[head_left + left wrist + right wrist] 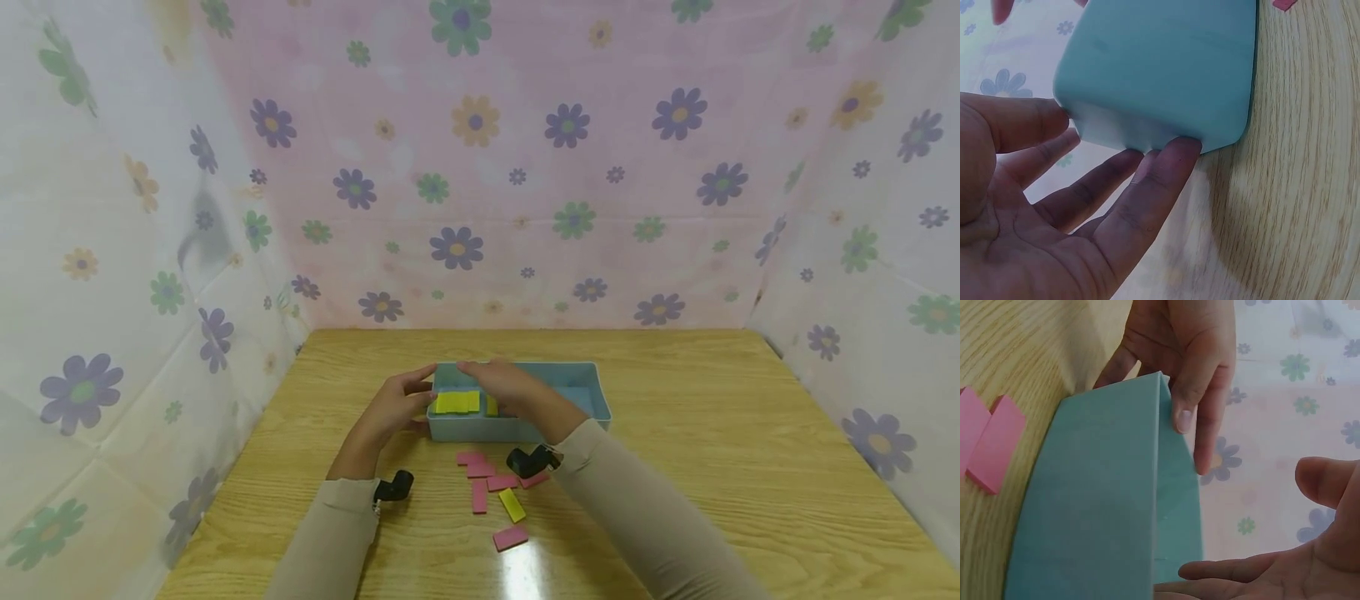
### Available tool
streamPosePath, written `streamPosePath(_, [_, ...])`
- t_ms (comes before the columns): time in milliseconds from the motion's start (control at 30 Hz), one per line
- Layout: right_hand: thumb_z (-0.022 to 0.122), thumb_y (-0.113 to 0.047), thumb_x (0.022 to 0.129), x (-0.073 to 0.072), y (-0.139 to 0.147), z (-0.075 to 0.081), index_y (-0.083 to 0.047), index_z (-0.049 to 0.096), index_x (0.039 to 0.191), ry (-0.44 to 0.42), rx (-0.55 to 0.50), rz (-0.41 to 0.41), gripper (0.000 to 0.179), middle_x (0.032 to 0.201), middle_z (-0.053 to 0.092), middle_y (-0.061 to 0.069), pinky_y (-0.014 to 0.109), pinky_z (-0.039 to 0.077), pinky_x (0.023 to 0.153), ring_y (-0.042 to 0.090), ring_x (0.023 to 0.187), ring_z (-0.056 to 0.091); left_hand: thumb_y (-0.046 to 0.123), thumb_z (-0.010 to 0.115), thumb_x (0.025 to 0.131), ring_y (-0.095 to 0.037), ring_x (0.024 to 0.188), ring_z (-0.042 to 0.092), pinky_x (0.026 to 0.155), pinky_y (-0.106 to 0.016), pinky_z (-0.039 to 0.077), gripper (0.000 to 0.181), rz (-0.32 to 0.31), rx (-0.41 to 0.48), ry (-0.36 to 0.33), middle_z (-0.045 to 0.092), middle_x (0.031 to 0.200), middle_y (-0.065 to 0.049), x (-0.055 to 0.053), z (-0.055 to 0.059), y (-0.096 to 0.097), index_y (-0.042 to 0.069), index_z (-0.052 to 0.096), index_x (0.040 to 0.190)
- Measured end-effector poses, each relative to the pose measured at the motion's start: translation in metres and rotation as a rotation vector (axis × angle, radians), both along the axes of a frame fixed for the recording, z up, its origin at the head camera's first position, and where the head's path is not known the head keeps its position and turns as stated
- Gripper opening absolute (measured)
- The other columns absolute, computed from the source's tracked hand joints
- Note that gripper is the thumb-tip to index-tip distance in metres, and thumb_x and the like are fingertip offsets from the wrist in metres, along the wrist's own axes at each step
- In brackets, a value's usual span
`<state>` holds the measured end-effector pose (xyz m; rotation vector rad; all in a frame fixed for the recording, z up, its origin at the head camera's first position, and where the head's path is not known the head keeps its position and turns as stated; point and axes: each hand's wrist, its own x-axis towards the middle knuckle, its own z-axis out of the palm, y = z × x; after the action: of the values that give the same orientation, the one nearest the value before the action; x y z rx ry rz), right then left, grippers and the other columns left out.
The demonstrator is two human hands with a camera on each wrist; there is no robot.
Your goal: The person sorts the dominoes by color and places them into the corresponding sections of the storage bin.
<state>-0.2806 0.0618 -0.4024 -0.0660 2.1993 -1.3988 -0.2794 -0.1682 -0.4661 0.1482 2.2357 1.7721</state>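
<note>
A long light-blue open box stands on the table. My left hand holds its left end, thumb at the rim and fingers against the outside of the end wall. My right hand reaches over the box with extended fingers; in the right wrist view its fingers dip past the rim and no piece shows in them. Inside the box at the left is a row of yellow rectangular pieces. Another yellow piece sits just right of the row, partly hidden by my right hand.
In front of the box lie several loose pink rectangular pieces and one yellow piece. A single pink piece lies nearest me. Flowered cloth hangs behind the wooden table and along both sides.
</note>
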Motion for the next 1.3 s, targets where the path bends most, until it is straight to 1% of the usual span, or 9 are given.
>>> streamPosePath(267, [0.050, -0.064, 0.102, -0.002, -0.002, -0.005, -0.004, 0.022, 0.165, -0.009, -0.032, -0.006, 0.091, 0.171, 0.018, 0.020, 0.065, 0.036, 0.117, 0.047, 0.153, 0.027, 0.012, 0.058, 0.106, -0.040, 0.131, 0.058, 0.086, -0.053, 0.062, 0.059, 0.003, 0.004, -0.007, 0.047, 0.155, -0.024, 0.001, 0.000, 0.000, 0.023, 0.041, 0.161])
streamPosePath(367, [0.049, -0.062, 0.103, -0.002, -0.002, -0.005, -0.004, 0.019, 0.165, -0.006, -0.045, -0.019, 0.091, 0.172, 0.017, 0.019, 0.065, 0.037, 0.116, 0.044, 0.152, 0.031, 0.011, 0.058, 0.106, -0.040, 0.132, 0.058, 0.085, -0.052, 0.063, 0.058, 0.005, 0.004, 0.001, 0.047, 0.155, -0.024, 0.001, 0.001, 0.000, 0.024, 0.041, 0.160])
streamPosePath(400, [0.049, -0.061, 0.103, -0.003, -0.002, -0.006, -0.003, 0.018, 0.165, -0.006, -0.048, -0.024, 0.090, 0.171, 0.018, 0.020, 0.065, 0.038, 0.116, 0.042, 0.143, 0.043, 0.011, 0.058, 0.106, -0.040, 0.132, 0.058, 0.085, -0.052, 0.063, 0.058, 0.005, 0.003, 0.001, 0.047, 0.155, -0.024, 0.000, 0.001, 0.000, 0.024, 0.042, 0.160])
streamPosePath(600, [0.050, -0.060, 0.103, -0.003, -0.002, -0.009, -0.001, 0.014, 0.165, -0.010, -0.069, -0.039, 0.093, 0.170, 0.021, 0.021, 0.063, 0.038, 0.117, 0.048, 0.140, 0.046, 0.011, 0.058, 0.106, -0.041, 0.133, 0.057, 0.085, -0.052, 0.063, 0.058, 0.002, -0.003, 0.005, 0.047, 0.155, -0.023, -0.001, 0.000, 0.000, 0.024, 0.042, 0.160])
streamPosePath(633, [0.051, -0.060, 0.103, -0.003, -0.002, -0.009, -0.001, 0.013, 0.165, -0.011, -0.073, -0.041, 0.094, 0.170, 0.020, 0.021, 0.063, 0.038, 0.117, 0.050, 0.148, 0.036, 0.012, 0.059, 0.106, -0.041, 0.133, 0.057, 0.085, -0.053, 0.063, 0.058, 0.001, -0.004, 0.004, 0.047, 0.155, -0.023, -0.001, 0.000, 0.000, 0.024, 0.042, 0.160])
streamPosePath(967, [0.051, -0.059, 0.103, -0.005, -0.003, -0.011, 0.000, 0.014, 0.165, -0.004, -0.097, -0.074, 0.093, 0.172, 0.015, 0.020, 0.061, 0.036, 0.119, 0.052, 0.148, 0.035, 0.012, 0.059, 0.105, -0.039, 0.128, 0.061, 0.085, -0.053, 0.063, 0.058, 0.018, -0.009, 0.009, 0.051, 0.152, -0.022, -0.001, 0.001, 0.000, 0.024, 0.043, 0.160])
streamPosePath(1133, [0.054, -0.059, 0.103, -0.004, -0.001, -0.008, -0.001, 0.032, 0.161, 0.044, -0.025, -0.084, 0.085, 0.166, 0.034, 0.018, 0.059, 0.041, 0.116, 0.042, 0.145, 0.044, 0.012, 0.060, 0.105, -0.039, 0.128, 0.061, 0.084, -0.053, 0.063, 0.057, 0.025, -0.011, 0.012, 0.052, 0.151, -0.022, -0.001, 0.001, 0.000, 0.025, 0.045, 0.159])
streamPosePath(1233, [0.058, -0.054, 0.102, -0.002, 0.003, -0.006, -0.002, 0.044, 0.155, 0.075, -0.053, -0.104, 0.075, 0.154, 0.051, 0.020, 0.055, 0.050, 0.109, 0.039, 0.134, 0.058, 0.012, 0.060, 0.105, -0.038, 0.129, 0.061, 0.085, -0.053, 0.063, 0.057, 0.032, -0.010, 0.010, 0.052, 0.151, -0.021, -0.001, -0.001, 0.000, 0.026, 0.046, 0.158])
streamPosePath(1300, [0.061, -0.048, 0.103, 0.001, 0.008, -0.005, -0.002, 0.052, 0.148, 0.087, -0.119, -0.113, 0.066, 0.145, 0.058, 0.021, 0.051, 0.055, 0.104, 0.039, 0.126, 0.064, 0.012, 0.060, 0.105, -0.038, 0.129, 0.061, 0.085, -0.053, 0.063, 0.057, 0.036, -0.007, 0.010, 0.053, 0.151, -0.021, 0.000, -0.001, 0.001, 0.027, 0.046, 0.158])
